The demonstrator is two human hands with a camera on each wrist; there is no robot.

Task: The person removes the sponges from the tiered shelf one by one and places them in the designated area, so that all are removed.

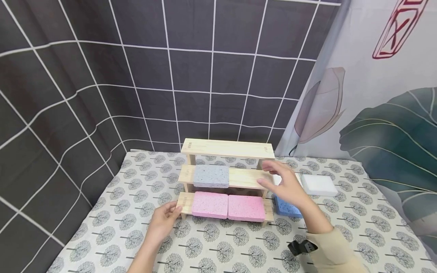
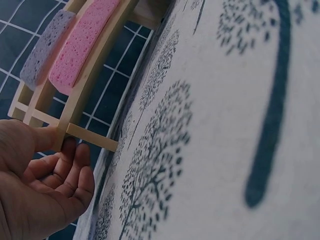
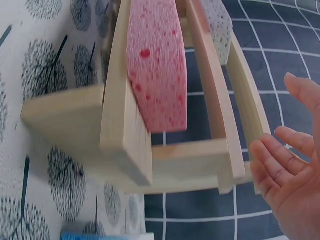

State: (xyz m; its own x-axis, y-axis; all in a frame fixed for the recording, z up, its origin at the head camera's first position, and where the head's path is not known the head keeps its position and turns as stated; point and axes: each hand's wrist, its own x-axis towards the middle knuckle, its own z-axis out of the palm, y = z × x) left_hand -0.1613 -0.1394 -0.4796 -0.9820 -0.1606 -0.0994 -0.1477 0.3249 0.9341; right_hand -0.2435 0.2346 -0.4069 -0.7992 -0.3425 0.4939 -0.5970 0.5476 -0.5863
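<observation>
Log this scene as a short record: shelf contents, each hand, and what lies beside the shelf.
shelf: wooden, three tiers
middle tier: gray sponge, left half
bottom tier: two pink sponges, side by side
left hand: grips bottom tier's left end
right hand: holds nothing, near middle tier's right end
right of shelf: blue sponge, white block

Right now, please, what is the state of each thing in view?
Left hand: gripping bottom tier
Right hand: holding nothing
Wooden stand: upright
Grey sponge: lying on middle tier
Left pink sponge: lying on bottom tier
Right pink sponge: lying beside it
Blue sponge: on tablecloth, partly hidden
Right white block: on tablecloth
Left white block: partly hidden
</observation>
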